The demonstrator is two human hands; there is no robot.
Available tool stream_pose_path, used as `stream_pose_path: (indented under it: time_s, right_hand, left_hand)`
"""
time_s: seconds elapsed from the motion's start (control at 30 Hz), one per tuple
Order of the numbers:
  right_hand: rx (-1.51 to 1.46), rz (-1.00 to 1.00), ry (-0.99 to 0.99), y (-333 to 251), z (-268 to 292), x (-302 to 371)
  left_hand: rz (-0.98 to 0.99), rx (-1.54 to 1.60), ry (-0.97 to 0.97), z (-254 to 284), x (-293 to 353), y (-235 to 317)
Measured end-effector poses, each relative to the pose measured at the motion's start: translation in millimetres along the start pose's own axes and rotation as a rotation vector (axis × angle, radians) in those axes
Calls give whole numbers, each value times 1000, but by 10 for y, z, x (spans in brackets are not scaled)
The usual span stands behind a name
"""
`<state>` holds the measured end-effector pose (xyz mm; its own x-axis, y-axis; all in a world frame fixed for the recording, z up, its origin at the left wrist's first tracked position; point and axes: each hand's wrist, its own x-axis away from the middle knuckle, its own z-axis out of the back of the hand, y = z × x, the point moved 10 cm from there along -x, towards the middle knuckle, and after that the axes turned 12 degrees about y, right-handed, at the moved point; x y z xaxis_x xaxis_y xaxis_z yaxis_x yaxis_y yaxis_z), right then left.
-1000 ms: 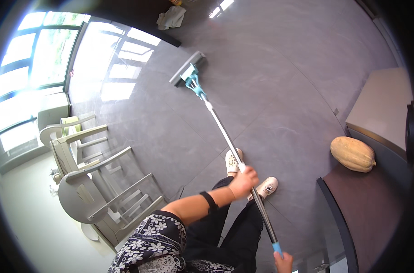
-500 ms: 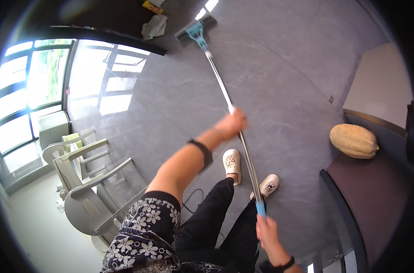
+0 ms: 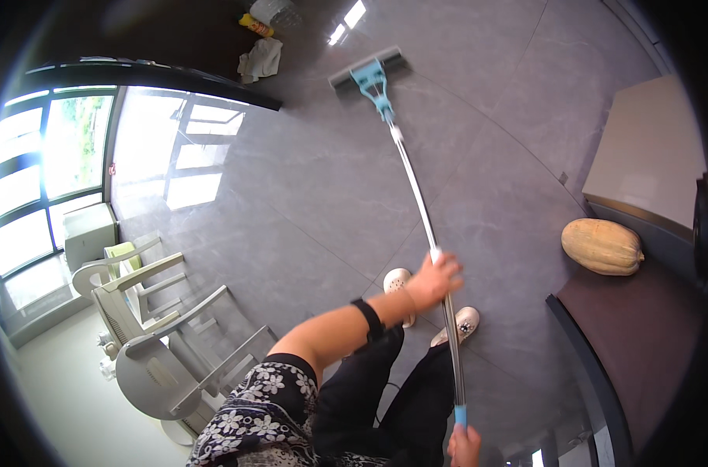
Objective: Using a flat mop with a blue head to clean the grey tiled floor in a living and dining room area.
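A sponge mop [image 3: 376,82] with a light blue head and a long silver pole stretches from near my body out across the grey tiled floor [image 3: 315,179]. Its wide flat head rests on the floor ahead, turned slightly askew. My left hand [image 3: 435,282] is wrapped round the middle of the pole, just below a white collar. Lower down, my right hand [image 3: 464,446] grips the end of the pole below its light blue sleeve; part of that hand is cut off by the lower edge.
Grey chairs [image 3: 159,373] stand at the left, near a window. A dark-topped table [image 3: 136,74] is at the far left, with a white cloth [image 3: 260,61] and a yellow bottle [image 3: 256,26] beside its edge. On the right, a large tan squash [image 3: 602,247] lies on a brown surface [image 3: 642,335].
The mop head has come back toward me and shifted right. Both hands have moved nearer to my body along with the pole, still holding it.
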<state>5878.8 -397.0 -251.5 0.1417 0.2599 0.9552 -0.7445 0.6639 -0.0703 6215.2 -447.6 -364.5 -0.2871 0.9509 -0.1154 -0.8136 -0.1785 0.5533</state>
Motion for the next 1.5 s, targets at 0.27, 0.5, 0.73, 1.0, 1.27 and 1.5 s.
stream_pose_path:
  time_s: [0.27, 0.5, 0.73, 1.0, 1.27, 1.5]
  right_hand:
    - [-69, 315, -195, -2068, -1724, -497]
    - [-67, 131, -150, -947, -1016, -540]
    - [46, 61, -113, -662, -761, -263]
    - [15, 569, -125, -2477, -1732, -661]
    - [21, 188, -113, -353, -543, -407]
    - [55, 234, -88, -872, -723, -343]
  left_hand:
    - [301, -358, 134, 1071, -796, -1818]
    - [222, -332, -231, 165, -300, -961]
    - [204, -252, -119, 222, -117, -568]
    - [286, -428, -11, 1050, -1002, -1672]
    - [8, -241, -199, 49, 45, 10]
    - [98, -241, -44, 351, -168, -249]
